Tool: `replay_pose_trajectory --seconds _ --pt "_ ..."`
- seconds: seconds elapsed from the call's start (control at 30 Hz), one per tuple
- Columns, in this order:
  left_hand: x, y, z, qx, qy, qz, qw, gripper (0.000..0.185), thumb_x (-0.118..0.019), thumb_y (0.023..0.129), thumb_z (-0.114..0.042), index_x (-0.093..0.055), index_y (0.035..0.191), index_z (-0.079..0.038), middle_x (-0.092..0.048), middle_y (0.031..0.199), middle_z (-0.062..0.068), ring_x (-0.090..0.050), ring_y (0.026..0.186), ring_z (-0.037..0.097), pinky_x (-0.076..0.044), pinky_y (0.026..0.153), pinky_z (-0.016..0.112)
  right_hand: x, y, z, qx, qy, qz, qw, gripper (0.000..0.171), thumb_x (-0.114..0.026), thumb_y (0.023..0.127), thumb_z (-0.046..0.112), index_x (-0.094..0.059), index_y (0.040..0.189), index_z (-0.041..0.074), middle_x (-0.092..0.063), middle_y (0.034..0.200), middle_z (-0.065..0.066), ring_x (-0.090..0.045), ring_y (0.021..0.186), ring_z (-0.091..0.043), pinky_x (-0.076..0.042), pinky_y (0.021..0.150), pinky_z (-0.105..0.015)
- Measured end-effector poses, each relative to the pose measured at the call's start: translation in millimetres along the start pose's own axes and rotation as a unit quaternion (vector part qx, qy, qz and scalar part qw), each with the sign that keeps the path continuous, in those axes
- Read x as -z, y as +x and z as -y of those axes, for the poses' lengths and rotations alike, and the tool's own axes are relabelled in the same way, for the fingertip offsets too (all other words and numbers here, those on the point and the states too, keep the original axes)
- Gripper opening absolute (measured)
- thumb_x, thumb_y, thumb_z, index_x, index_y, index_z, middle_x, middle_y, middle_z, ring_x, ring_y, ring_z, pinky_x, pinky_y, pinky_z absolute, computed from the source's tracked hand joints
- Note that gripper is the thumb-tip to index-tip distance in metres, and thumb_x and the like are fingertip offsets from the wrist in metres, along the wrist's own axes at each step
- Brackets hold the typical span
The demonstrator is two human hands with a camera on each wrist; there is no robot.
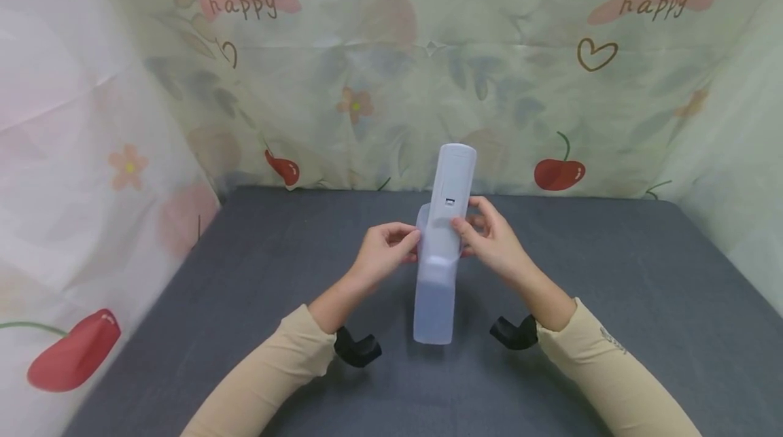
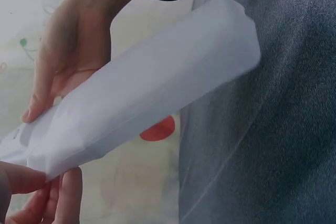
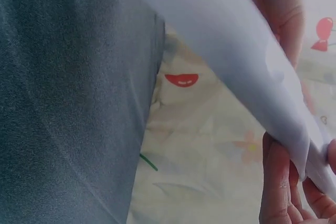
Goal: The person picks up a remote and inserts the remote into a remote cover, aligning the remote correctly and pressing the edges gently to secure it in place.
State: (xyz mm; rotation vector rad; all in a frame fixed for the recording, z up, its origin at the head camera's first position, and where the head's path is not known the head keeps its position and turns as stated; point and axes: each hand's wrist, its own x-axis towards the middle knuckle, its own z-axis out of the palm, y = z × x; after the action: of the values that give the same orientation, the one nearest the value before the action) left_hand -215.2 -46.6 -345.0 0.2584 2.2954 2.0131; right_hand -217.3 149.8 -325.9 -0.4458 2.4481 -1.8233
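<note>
Your head view evenly lit, soft shadows on the dark grey cloth-covered tabletop [image 1: 612, 260], your wrist views dimmer, the long whitish plastic object [image 2: 147, 80] washed out, perhaps slightly blurred

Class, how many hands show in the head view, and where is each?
2. The left hand pinches the left side of the white plastic object; the right hand holds it from the right. No third hand shows.

- White plastic device [image 1: 456, 168], its lower section [image 1: 434, 308] translucent and milky
- Dark grey tablecloth [image 1: 263, 274]
- 2 beige sleeves [image 1: 263, 369]
- 2 black wrist mounts [image 1: 361, 350]
- Pale backdrop curtain [image 1: 422, 80] patterned with red cherries [image 1: 559, 175], orange flowers [image 1: 355, 105], brown hearts [image 1: 586, 60]
</note>
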Motion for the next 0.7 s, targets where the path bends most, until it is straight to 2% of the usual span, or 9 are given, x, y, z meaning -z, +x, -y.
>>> replay_pose_trajectory --seconds 0.1,0.33,0.53,0.7 --pt "-1.9 -0.3 0.2 -0.013 0.000 -0.011 0.9999 0.021 -0.059 0.091 -0.010 -0.066 0.102 0.006 -0.067 0.095 0.021 -0.064 0.074 0.009 -0.057 0.070 0.030 1.2 0.7 -0.9 0.005 -0.013 0.010 1.000 0.045 -0.052 0.096 0.023 -0.034 0.134 0.005 -0.055 0.122 -0.030 -0.066 0.083 -0.017 -0.056 0.072 -0.034" --pt "-4.2 -0.3 0.2 -0.006 -0.002 -0.029 0.9996 0.021 -0.058 0.092 -0.011 -0.066 0.103 0.005 -0.067 0.095 0.019 -0.062 0.072 0.006 -0.057 0.068 0.028 -0.3 1.7 -3.1 0.009 -0.020 0.041 0.999 0.047 -0.050 0.097 0.024 -0.033 0.137 0.006 -0.056 0.121 -0.030 -0.064 0.091 -0.022 -0.056 0.073 -0.035" --pt "-3.5 -0.5 -2.9 -0.016 -0.003 -0.032 0.9993 0.021 -0.057 0.092 -0.009 -0.067 0.102 0.006 -0.068 0.095 0.022 -0.062 0.070 0.005 -0.057 0.067 0.028 -0.6 2.3 -3.6 0.010 -0.011 0.052 0.999 0.048 -0.051 0.097 0.025 -0.032 0.137 0.006 -0.056 0.121 -0.030 -0.065 0.088 -0.021 -0.056 0.073 -0.035" --pt "-2.2 -0.3 -4.4 -0.003 0.000 -0.021 0.9998 0.021 -0.057 0.092 -0.010 -0.067 0.103 0.005 -0.067 0.095 0.021 -0.060 0.070 0.006 -0.057 0.068 0.028 -0.9 1.4 -4.4 0.012 -0.011 0.057 0.998 0.048 -0.051 0.097 0.025 -0.032 0.137 0.006 -0.056 0.121 -0.030 -0.064 0.090 -0.022 -0.055 0.073 -0.035"
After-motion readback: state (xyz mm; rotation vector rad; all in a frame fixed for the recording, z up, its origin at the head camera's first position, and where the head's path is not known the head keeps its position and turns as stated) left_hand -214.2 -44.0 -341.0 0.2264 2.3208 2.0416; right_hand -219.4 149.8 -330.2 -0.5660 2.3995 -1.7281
